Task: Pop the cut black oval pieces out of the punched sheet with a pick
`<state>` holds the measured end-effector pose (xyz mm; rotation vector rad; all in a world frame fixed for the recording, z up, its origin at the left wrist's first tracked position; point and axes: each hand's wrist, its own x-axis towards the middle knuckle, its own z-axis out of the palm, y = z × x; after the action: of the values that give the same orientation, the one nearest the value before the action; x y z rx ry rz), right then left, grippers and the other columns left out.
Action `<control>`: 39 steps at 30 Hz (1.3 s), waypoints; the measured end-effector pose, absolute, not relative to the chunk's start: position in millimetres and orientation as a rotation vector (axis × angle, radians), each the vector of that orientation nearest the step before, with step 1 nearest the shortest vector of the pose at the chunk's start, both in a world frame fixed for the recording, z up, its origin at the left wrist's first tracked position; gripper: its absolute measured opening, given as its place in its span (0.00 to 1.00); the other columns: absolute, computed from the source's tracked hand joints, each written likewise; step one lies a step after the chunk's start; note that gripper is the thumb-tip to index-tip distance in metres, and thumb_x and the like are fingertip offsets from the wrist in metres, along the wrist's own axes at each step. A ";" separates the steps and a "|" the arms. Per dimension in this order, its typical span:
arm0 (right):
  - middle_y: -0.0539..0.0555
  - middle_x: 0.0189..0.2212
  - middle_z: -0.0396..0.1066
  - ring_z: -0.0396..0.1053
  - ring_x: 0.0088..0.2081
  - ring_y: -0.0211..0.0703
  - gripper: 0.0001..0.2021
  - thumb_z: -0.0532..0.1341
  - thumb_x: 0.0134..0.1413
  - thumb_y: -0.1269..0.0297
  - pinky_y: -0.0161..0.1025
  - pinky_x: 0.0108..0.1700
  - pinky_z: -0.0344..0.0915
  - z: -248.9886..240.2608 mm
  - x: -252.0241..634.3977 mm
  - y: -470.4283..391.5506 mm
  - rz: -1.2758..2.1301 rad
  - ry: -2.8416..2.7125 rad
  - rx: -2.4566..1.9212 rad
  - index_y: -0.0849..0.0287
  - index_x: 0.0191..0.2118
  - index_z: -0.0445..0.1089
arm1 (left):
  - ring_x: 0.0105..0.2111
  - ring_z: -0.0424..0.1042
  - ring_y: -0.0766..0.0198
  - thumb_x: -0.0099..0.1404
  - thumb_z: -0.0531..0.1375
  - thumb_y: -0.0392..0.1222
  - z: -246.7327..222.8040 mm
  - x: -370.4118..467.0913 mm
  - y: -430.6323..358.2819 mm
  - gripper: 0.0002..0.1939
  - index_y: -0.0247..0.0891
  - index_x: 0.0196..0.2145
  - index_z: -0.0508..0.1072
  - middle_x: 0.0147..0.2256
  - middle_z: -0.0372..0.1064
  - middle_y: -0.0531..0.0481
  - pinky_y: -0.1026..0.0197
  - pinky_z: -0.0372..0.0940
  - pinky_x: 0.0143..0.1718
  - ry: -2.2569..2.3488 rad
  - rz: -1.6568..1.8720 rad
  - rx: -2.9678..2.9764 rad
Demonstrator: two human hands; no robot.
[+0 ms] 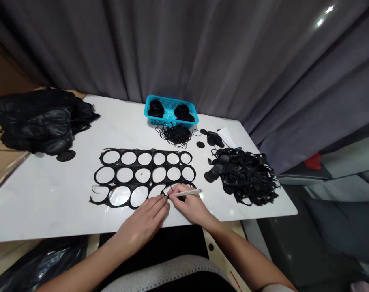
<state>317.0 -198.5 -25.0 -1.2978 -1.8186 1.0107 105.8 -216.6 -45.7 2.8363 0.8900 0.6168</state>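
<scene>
A black sheet [152,165] with rows of large round holes lies flat on the white table, near its front edge. My left hand [151,211] lies on the sheet's front row with fingers stretched out, its fingertips close to my right hand. In my right hand [188,204] is a slim white pen-like tool [187,193], gripped like a pencil and slanting up to the right. Its tip is down at the sheet, beside my left fingertips. What the tip touches is too small to tell. My hands partly cover the holes at the front right.
At the back stands a blue basket [171,98] holding black bundles, with a heap of thin black rings [176,135] before it. Black scraps [248,176] are piled on the right near loose black discs [200,144]. A large black heap [38,121] lies at the far left.
</scene>
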 end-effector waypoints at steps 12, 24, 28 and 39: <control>0.62 0.44 0.71 0.66 0.46 0.52 0.08 0.55 0.64 0.74 0.48 0.49 0.67 -33.1 311.0 -211.9 0.414 -2.390 -1.144 0.60 0.46 0.67 | 0.54 0.69 0.50 0.72 0.50 0.31 -46.3 106.8 -216.2 0.13 0.32 0.51 0.69 0.51 0.71 0.38 0.47 0.67 0.55 0.893 0.633 2.818; 0.57 0.35 0.76 0.74 0.39 0.47 0.10 0.63 0.57 0.59 0.40 0.37 0.70 -6.6 410.8 -135.7 0.824 -1.187 -1.520 0.57 0.29 0.65 | 0.49 0.70 0.55 0.72 0.50 0.31 -34.0 108.4 -207.3 0.12 0.36 0.48 0.69 0.48 0.71 0.43 0.51 0.67 0.51 0.909 0.589 2.653; 0.57 0.35 0.77 0.77 0.39 0.45 0.16 0.73 0.45 0.60 0.31 0.29 0.70 -10.5 400.9 -147.6 1.407 -0.757 -1.257 0.58 0.28 0.64 | 0.45 0.70 0.55 0.74 0.50 0.33 -26.1 120.7 -201.2 0.11 0.36 0.48 0.70 0.44 0.71 0.44 0.51 0.68 0.46 0.863 0.610 2.709; 0.53 0.36 0.75 0.72 0.41 0.41 0.12 0.67 0.55 0.60 0.40 0.48 0.68 -25.1 369.6 -193.4 1.489 -1.024 -1.233 0.57 0.29 0.63 | 0.58 0.68 0.50 0.74 0.50 0.34 -51.2 145.0 -205.4 0.19 0.32 0.59 0.67 0.56 0.70 0.38 0.48 0.65 0.58 0.855 0.633 2.887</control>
<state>369.6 -193.4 -25.1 -1.2332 -1.0243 1.4888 145.0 -205.4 -51.2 2.8874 0.8555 0.6328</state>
